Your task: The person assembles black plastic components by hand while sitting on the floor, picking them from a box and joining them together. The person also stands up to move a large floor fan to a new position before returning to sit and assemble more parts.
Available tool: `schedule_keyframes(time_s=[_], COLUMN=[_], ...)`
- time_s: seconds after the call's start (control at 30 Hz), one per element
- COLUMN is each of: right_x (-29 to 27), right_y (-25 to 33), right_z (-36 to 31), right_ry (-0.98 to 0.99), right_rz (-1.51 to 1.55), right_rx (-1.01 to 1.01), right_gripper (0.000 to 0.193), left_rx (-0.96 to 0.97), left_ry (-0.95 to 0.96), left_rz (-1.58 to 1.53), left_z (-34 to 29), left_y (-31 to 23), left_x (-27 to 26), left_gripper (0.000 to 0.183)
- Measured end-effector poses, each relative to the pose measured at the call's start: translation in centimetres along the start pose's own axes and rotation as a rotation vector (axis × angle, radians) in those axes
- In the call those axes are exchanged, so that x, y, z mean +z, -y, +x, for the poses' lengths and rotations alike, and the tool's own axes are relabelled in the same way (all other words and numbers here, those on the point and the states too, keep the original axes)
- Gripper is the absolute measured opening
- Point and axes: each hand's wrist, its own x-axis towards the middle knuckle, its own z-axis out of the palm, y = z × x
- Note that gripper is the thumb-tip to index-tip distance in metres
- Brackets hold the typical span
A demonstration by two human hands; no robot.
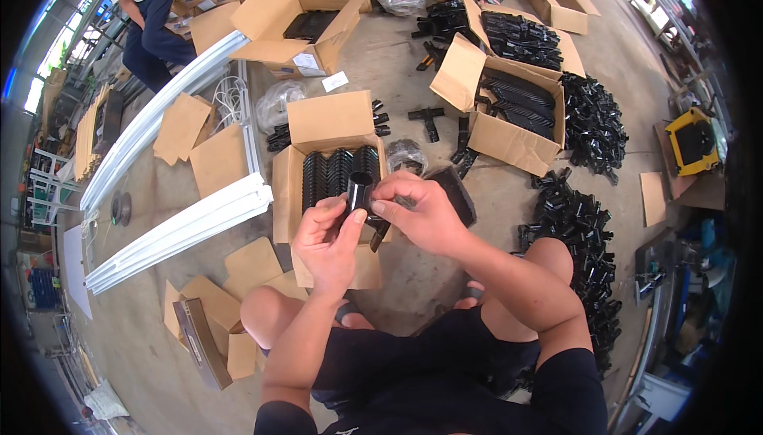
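Note:
A glossy black tubular pipe fitting (360,190) is held upright above an open cardboard box (286,185), its round open end facing up. My left hand (327,236) grips it from the left, thumb pressed on its front. My right hand (421,211) is closed at its right side, fingertips pinched against it; whether they also hold a small part cannot be made out. A black arm of the fitting shows below my hands. Rows of black fittings (318,177) stand packed in the box. An open black tray-like piece (453,197) lies just right of it.
Loose black fittings (576,236) are heaped along my right. Another filled carton (517,145) stands ahead right, a larger one (298,54) ahead left. Long white profiles (183,228) lie on the left. Flattened cardboard (211,316) is near my left knee. A person (151,22) stands far left.

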Motion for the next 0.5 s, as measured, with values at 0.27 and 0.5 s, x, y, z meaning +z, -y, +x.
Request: schedule_keyframes(time_s=[0.27,0.5], right_x=[0.9,0.7], right_y=[-0.4,0.0], right_z=[-0.3,-0.3], right_ry=[-0.053,-0.007], right_rz=[-0.048,0.207], right_rx=[0.029,0.109], right_gripper=[0.016,0.013], left_rx=[0.002,0.018], left_ry=[-0.019,-0.006], left_rz=[0.035,0.023], left_z=[0.1,0.1], left_y=[-0.2,-0.4], left_x=[0.2,0.4], left_gripper=[0.022,0.021])
